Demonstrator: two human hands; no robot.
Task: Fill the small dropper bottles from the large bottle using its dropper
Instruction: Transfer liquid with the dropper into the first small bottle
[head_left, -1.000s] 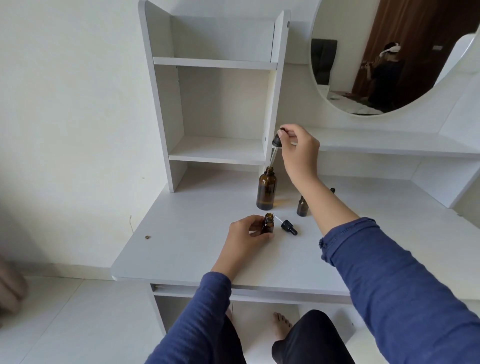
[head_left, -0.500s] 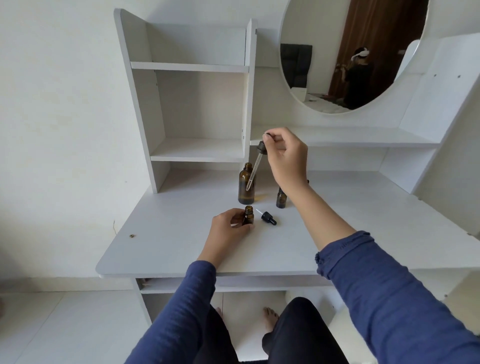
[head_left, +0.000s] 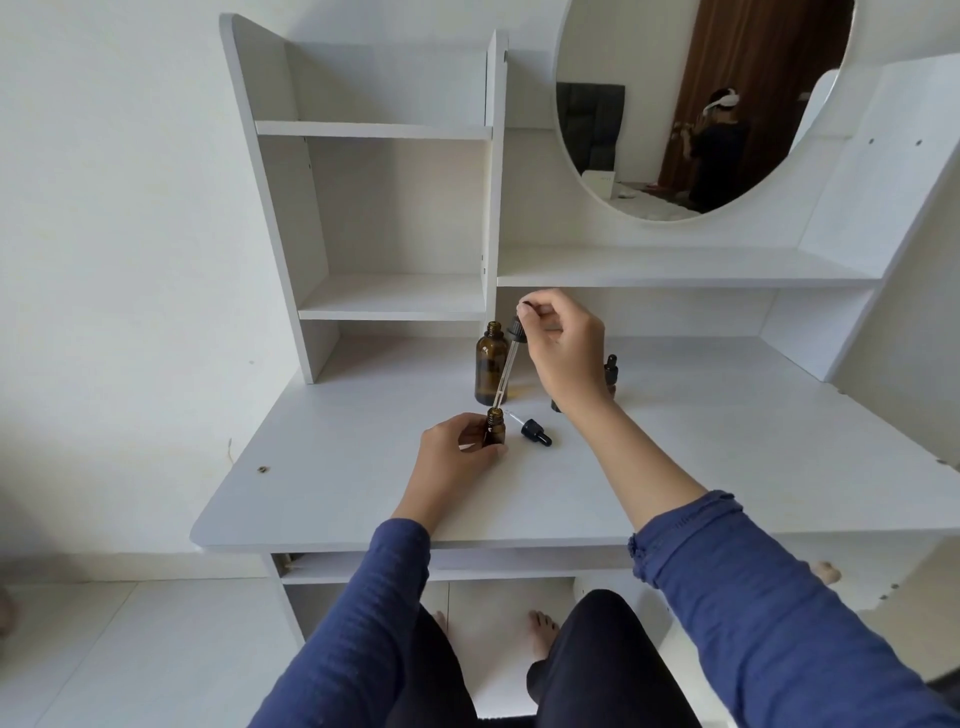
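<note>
A: What is on the far left?

B: A white desk (head_left: 332, 499) with open shelves (head_left: 395, 306) at the back.

A: And the left hand (head_left: 457, 452)?

B: It is wrapped around a small brown bottle (head_left: 494, 427). The bottle stands up on the desk with its top open.

A: What is behind it?

B: The big brown bottle (head_left: 491, 370). It stands near the shelves and its top is open too.

A: Where is the dropper (head_left: 508, 364)?

B: The right hand (head_left: 563, 348) pinches its black top. The glass tube slants down, and its tip is right above the small bottle's mouth. I cannot tell if it touches.

A: What lies just right of the small bottle?

B: A little black dropper cap (head_left: 535, 431), on its side.

A: Anything more to the right?

B: Another small bottle with a cap (head_left: 611, 370), partly hidden behind the right wrist. Up high is a round mirror (head_left: 649, 104).
</note>
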